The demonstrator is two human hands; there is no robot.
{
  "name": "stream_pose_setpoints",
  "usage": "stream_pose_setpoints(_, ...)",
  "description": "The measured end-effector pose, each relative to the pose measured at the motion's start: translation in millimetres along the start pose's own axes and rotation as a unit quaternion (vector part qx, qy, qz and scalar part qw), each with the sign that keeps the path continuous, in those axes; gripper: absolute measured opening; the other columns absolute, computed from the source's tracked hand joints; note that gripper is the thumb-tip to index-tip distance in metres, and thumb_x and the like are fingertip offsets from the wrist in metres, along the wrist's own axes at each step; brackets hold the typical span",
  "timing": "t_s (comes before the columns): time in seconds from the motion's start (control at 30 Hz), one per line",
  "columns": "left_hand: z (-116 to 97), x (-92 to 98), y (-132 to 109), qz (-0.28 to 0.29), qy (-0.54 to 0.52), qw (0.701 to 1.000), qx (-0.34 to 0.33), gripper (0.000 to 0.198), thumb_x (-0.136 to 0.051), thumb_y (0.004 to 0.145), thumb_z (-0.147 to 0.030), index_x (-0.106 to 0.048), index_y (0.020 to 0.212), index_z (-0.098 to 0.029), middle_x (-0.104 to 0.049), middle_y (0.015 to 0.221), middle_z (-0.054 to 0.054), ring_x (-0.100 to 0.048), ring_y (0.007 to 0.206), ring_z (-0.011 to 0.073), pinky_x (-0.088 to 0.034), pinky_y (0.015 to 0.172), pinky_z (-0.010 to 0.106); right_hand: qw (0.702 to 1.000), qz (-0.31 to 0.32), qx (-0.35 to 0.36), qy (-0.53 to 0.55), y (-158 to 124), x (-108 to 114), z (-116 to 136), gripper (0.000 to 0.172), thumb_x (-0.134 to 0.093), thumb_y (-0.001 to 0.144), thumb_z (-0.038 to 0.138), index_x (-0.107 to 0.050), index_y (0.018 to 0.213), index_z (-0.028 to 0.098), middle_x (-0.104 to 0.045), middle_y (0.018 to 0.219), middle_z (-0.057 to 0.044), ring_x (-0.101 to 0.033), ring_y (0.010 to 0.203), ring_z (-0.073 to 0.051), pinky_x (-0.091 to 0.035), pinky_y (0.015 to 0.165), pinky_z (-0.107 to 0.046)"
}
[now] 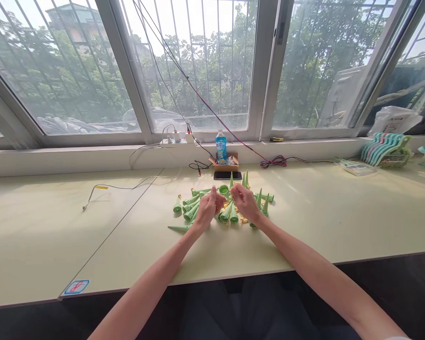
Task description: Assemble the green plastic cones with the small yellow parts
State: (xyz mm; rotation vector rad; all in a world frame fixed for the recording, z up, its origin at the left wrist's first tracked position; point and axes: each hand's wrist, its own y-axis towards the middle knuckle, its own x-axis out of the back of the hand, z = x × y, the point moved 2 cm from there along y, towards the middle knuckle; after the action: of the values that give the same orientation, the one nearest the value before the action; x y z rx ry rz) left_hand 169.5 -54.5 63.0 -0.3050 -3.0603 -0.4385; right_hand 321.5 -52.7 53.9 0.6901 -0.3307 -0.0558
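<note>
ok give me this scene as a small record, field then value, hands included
left hand: among the green cones, fingers partly extended; any grip unclear
right hand: close beside the left, fingers curled; anything held is hidden
green cones: clustered around both hands, some upright, others lying down
yellow pieces: small, scattered among the cones
blue bottle: upright, base hidden by the cardboard box
dark flat slab: on the table, before the box

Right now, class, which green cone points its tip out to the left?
The green cone lying by the left hand, its tip leftmost of all; cones just behind it turn wide ends leftward.
</note>
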Motion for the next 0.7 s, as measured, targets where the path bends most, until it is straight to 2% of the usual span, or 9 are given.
stream_pose_setpoints(0.13,-0.4,1.5,-0.8,0.005,-0.003,0.999,0.033,0.071,-0.038,0.087,-0.072,-0.065,0.060,-0.013,-0.053,0.051,0.005,-0.040,0.040,0.0094,-0.028,0.038,0.024,0.999,0.037,0.022,0.004,-1.6,-2.2,0.1,0.034,-0.040,0.099,0.044,-0.041,0.074,0.021,-0.040,0.063,0.004,-0.033,0.054,-0.011,-0.029,0.052,-0.025)
stream_pose_setpoints(0.4,3.2,3.2,0.7,0.022,0.017,0.999,0.021,0.067,-0.042,0.086,-0.071,-0.061,0.058,-0.013,-0.055,0.050,0.005,-0.042,0.040,0.0096,-0.027,0.039,0.023,0.999,0.026,0.013,0.013,-0.4,-1.4,-1.0,0.033,-0.040,0.099,0.043,-0.043,0.075,0.021,-0.041,0.063,0.003,-0.035,0.055,-0.011,-0.030,0.052,-0.025)
stream_pose_setpoints(0.6,0.3,3.6,-1.2,0.031,0.027,0.999,-0.004,0.055,-0.051,0.085,-0.067,-0.056,0.064,-0.016,-0.048,0.046,-0.001,-0.038,0.039,0.0077,-0.027,0.040,0.022,1.000,0.012,-0.018,0.016,0.2,-1.7,-3.1,0.036,-0.040,0.099,0.045,-0.040,0.072,0.022,-0.040,0.060,0.004,-0.034,0.052,-0.011,-0.028,0.050,-0.025)
stream_pose_setpoints(0.7,-4.0,3.2,-3.7,0.039,0.038,0.998,-0.023,0.044,-0.059,0.084,-0.060,-0.062,0.078,-0.016,-0.044,0.047,-0.004,-0.039,0.042,0.0075,-0.028,0.041,0.020,0.999,0.005,-0.030,0.011,0.4,-0.9,-3.1,0.038,-0.040,0.099,0.046,-0.038,0.070,0.022,-0.038,0.058,0.004,-0.033,0.051,-0.011,-0.028,0.050,-0.026)
